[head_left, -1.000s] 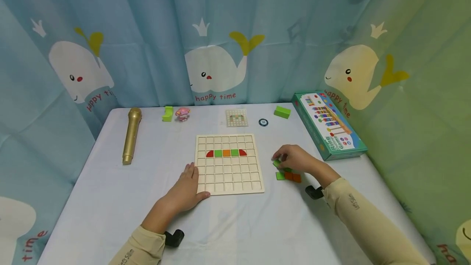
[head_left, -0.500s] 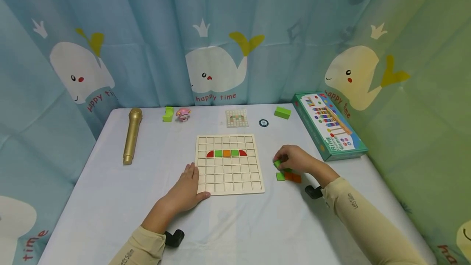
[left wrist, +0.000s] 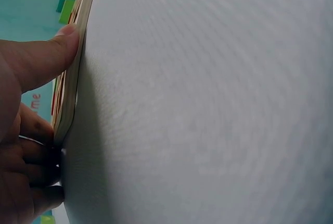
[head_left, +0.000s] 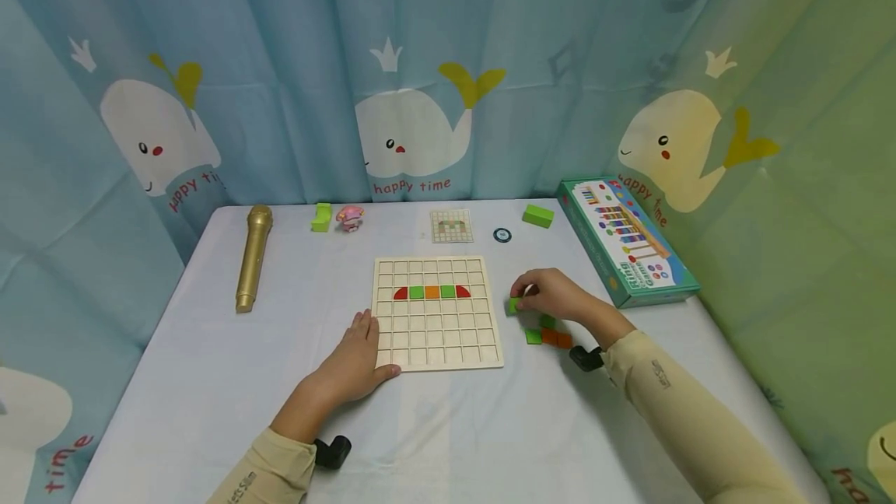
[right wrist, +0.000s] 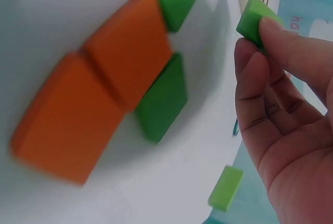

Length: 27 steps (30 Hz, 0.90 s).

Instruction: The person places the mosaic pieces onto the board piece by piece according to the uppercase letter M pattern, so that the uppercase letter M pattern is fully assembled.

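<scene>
Early going: 1 row of 5 tiles (head_left: 432, 292) on the board (head_left: 437, 313) — rest bare. Right hand (head_left: 553, 295) pinching a green tile (head_left: 514, 305) beside the board's right edge; left hand (head_left: 353, 362) flat, steadying the corner. 4 spares (head_left: 549, 333) wait on the counter (head_left: 210, 379).

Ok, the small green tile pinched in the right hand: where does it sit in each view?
Head: the green tile is right of centre, at the right hand's fingertips, just off the wooden grid board's right edge.
Left wrist: not in it; only the left hand against the board's edge.
Right wrist: upper right, pinched by the fingertips.
Shared landmark: the loose orange and green tiles on the table.
</scene>
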Tool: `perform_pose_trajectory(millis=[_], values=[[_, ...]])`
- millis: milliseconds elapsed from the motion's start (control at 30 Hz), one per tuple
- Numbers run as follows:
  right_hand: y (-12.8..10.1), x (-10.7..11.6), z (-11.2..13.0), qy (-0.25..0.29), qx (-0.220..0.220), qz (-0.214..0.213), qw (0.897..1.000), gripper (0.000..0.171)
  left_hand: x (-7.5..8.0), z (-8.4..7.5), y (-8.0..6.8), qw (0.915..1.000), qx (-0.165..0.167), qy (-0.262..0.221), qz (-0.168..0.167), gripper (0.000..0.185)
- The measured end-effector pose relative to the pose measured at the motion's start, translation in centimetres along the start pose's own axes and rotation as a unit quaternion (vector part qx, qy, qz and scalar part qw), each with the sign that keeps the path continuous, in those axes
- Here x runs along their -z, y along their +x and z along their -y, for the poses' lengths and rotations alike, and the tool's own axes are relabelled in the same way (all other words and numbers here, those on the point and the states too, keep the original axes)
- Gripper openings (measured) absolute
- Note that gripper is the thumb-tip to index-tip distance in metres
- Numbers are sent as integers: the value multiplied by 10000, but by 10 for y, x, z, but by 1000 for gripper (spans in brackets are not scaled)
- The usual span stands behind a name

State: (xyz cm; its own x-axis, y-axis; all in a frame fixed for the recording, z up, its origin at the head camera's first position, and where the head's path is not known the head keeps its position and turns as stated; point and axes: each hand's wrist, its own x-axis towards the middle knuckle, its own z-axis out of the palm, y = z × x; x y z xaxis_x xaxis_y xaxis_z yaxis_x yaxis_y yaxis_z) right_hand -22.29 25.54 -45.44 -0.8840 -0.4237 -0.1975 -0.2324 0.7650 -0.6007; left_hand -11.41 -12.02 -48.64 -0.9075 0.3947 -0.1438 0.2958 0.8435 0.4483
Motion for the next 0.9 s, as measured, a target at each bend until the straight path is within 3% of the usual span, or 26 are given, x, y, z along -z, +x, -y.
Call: perform_pose_trajectory(millis=[900], values=[[54,-29,53,58,634,79,9979,9,-1,3,3,9999,129,-17,39,94]])
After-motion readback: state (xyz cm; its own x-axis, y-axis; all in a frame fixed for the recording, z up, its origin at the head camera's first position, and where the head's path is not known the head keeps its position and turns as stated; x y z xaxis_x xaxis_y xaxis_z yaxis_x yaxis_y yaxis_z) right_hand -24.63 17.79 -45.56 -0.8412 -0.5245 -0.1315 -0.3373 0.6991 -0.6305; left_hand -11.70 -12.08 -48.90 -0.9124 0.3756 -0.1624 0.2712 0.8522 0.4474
